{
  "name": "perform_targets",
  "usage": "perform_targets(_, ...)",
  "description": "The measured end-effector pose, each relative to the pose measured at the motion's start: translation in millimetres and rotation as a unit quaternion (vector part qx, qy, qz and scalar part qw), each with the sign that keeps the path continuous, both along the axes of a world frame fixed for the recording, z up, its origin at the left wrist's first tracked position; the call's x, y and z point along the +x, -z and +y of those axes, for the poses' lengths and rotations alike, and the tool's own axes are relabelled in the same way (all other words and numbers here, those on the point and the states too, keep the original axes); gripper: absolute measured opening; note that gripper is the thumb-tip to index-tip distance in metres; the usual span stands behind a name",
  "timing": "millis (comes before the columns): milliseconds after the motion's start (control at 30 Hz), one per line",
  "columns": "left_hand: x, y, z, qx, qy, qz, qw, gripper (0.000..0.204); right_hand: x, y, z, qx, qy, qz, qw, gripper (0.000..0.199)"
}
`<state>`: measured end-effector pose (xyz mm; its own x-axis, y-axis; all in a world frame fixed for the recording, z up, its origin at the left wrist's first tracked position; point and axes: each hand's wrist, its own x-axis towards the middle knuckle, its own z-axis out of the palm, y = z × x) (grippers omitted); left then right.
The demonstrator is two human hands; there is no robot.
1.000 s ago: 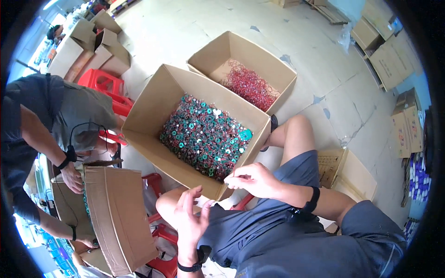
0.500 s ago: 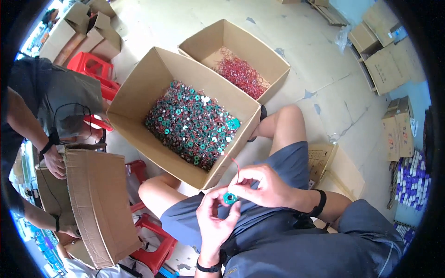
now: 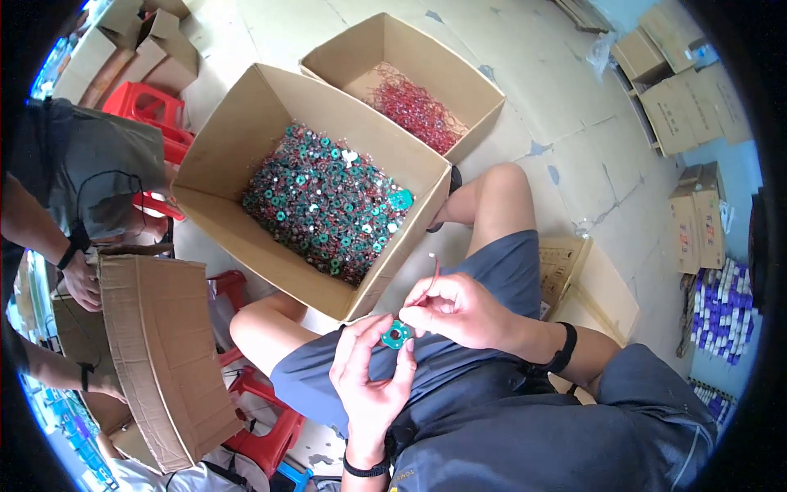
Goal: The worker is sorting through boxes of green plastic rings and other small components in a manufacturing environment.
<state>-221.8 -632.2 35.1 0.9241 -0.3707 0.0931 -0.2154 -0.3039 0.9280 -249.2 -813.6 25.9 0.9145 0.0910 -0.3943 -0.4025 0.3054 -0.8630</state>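
My left hand [image 3: 369, 377] pinches a small green ring-shaped part [image 3: 398, 334] over my lap. My right hand [image 3: 459, 310] meets it from the right, fingers closed on a thin red wire [image 3: 432, 275] that rises from the part. Just ahead of my knees stands a large open cardboard box [image 3: 221, 152] filled with many green ring parts wound with red wire. Behind it, a second open box [image 3: 484, 98] holds a heap of loose red wires [image 3: 414, 111].
At the left another person's hands [image 3: 82, 279] hold a cardboard box [image 3: 160, 353]. Red plastic stools [image 3: 147, 107] stand by them and under me. More cardboard boxes [image 3: 680, 90] sit at the right on the concrete floor, with a stack of small blue-and-white items [image 3: 725, 307].
My hands have come together over my lap; the left now holds a green ring part and the right a red wire. The view has shifted lower and closer.
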Motion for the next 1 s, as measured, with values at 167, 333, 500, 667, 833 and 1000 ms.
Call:
perform_targets(167,2,-3,0,-0.009,0.021,0.0,1.0,0.038,-2,6,-9,0.08,-0.028,0.065,0.994,0.02)
perform_targets(333,4,-7,2,-0.001,0.021,-0.043,0.999,0.037,5,-8,-7,0.068,-0.042,0.065,0.995,0.019)
perform_targets(500,-1,-2,1,-0.028,0.009,-0.029,0.999,0.04,4,-6,-6,0.02,-0.038,0.032,0.999,0.019)
perform_targets(667,-4,9,6,-0.02,0.015,-0.034,0.999,0.053,3,-2,-5,0.084,-0.027,0.042,0.995,0.019)
perform_targets(833,-2,13,5,0.008,0.018,-0.11,0.994,0.06,6,-8,-4,-0.169,-0.047,-0.066,0.982,0.016)
perform_targets(1000,-7,15,-3,0.014,-0.022,-0.096,0.995,0.046,0,-11,14,-0.518,-0.003,-0.307,0.798,0.007)
